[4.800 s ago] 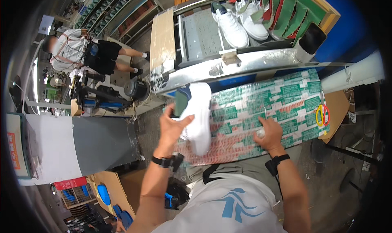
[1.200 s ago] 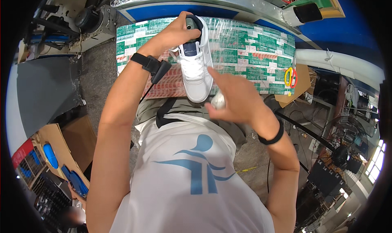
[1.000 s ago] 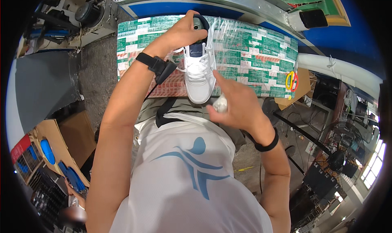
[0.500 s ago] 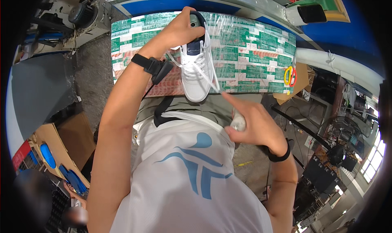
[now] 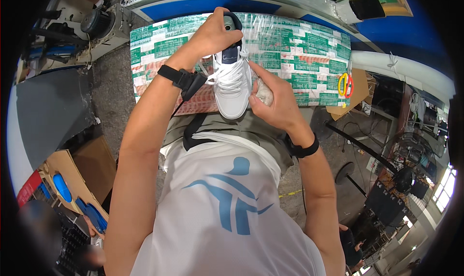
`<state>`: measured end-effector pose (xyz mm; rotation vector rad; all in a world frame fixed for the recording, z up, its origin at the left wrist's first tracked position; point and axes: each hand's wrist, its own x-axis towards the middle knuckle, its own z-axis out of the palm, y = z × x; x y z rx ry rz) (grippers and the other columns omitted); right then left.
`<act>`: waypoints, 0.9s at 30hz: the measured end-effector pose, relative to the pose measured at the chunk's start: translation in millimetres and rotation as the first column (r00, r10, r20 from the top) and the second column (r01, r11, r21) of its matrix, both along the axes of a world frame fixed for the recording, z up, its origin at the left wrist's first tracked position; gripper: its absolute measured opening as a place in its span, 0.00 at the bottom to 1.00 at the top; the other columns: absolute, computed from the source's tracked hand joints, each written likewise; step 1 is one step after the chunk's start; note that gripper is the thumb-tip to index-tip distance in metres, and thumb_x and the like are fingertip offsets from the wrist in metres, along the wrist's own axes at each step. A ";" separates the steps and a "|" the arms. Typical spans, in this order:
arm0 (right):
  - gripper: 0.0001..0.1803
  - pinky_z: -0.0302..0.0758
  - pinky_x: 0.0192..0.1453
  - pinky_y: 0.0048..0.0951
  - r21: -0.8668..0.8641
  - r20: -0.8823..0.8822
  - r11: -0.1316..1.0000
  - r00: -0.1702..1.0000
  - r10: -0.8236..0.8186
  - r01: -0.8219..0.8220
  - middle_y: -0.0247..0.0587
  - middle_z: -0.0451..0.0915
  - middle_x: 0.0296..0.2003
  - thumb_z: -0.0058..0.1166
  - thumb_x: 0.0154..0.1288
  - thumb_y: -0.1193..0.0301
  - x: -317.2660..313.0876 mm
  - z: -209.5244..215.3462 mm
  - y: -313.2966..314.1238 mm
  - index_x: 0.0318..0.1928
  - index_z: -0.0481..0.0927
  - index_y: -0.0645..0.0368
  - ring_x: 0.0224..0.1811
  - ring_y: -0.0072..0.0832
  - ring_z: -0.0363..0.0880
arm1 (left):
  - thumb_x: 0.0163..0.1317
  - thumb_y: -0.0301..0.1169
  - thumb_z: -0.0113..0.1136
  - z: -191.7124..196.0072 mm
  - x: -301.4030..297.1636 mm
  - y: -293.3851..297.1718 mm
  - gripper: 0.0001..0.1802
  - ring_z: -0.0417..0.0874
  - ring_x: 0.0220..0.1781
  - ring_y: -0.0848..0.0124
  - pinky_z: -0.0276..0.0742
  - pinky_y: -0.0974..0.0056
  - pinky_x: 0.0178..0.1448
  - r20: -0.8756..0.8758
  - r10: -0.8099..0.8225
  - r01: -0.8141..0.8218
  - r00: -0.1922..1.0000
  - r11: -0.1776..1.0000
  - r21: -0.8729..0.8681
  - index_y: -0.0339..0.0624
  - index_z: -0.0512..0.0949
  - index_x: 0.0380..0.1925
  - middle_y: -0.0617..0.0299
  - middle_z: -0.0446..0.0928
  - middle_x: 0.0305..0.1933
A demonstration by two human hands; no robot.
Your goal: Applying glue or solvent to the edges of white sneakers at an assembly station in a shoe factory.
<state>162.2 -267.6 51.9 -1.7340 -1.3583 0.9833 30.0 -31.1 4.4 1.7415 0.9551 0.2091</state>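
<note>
A white lace-up sneaker (image 5: pixel 231 94) with a dark tongue label and dark collar lining lies on the taped board, toe toward me. My left hand (image 5: pixel 216 35) is closed round its collar and heel, thumb across the opening. White laces (image 5: pixel 230 77) cross the front, with loose ends beside the collar. My right hand (image 5: pixel 278 102) is at the shoe's right side, its index fingertip by the upper eyelets. In its curled fingers sits a whitish, crumpled wad (image 5: pixel 264 92). Whether the fingertip also pinches a lace is hard to tell.
The board (image 5: pixel 304 58) is covered in green-and-white printed tape. Yellow-and-red-handled scissors (image 5: pixel 345 85) lie at its right end. Beyond it runs a metal-edged bench (image 5: pixel 208 7). A cardboard box (image 5: pixel 72 179) with blue pieces stands at left, a fan (image 5: pixel 403 179) at right. Other people show at the edges.
My right hand has moved up and left, from in front of my shirt to the shoe's side. The lace stretched toward it is now slack near the eyelets. My left hand keeps its hold.
</note>
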 end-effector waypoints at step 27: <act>0.58 0.79 0.40 0.43 0.276 0.516 0.931 0.854 0.066 -0.238 0.43 0.82 0.36 0.80 0.50 0.53 -44.6 -11.1 5.1 0.78 0.72 0.70 0.37 0.41 0.83 | 0.63 0.43 0.74 -15.3 13.0 -1.8 0.42 0.90 0.50 0.60 0.86 0.58 0.55 -0.084 0.009 0.005 0.996 0.986 0.165 0.30 0.70 0.72 0.46 0.87 0.50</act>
